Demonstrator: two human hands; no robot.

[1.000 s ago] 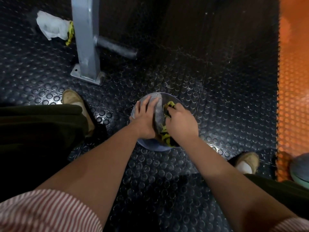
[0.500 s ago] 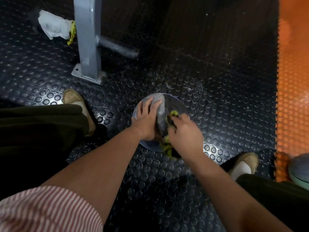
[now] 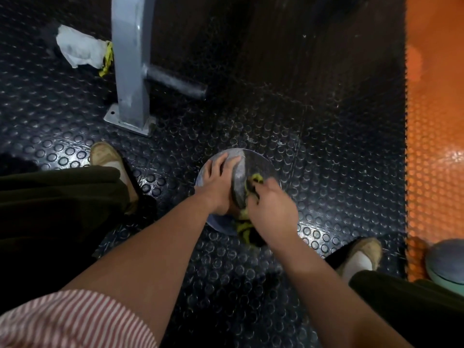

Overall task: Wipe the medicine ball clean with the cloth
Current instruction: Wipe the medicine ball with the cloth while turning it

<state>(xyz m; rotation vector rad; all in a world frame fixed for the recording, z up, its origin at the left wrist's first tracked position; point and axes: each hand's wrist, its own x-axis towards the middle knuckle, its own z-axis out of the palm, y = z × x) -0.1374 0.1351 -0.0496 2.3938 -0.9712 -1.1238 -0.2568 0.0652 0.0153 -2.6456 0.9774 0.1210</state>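
Looking down through the head camera, we saw the medicine ball [image 3: 259, 164] sitting on the black studded floor [image 3: 288, 116], between the person's two feet and a little ahead of them. The ball was grey and round, with a darker band running over its top.

The left hand [image 3: 219, 187] lay flat on the ball's upper left side. Its fingers were straight and slightly spread, gripping nothing and only resting on the surface. The right hand [image 3: 273, 209] was curled round the cloth [image 3: 256, 179], a bunched yellow and black rag, and held it against the ball's right side. One fold of the cloth showed beyond the knuckles, and more hung out under the hand near the ball's lower edge. That hand was a little blurred.

To the upper left we noted a grey metal post [image 3: 130, 59] standing on a base plate, with a short round bar [image 3: 175, 82] sticking out of its side. Just left of the post lay a crumpled white rag [image 3: 80, 50] with a yellow strip at its edge.

A tan shoe [image 3: 105, 153] stood left of the ball and another shoe [image 3: 365, 251] to its lower right. Orange flooring [image 3: 434, 121] ran along the right edge, and a second ball [image 3: 445, 258] rested on it in the lower corner.
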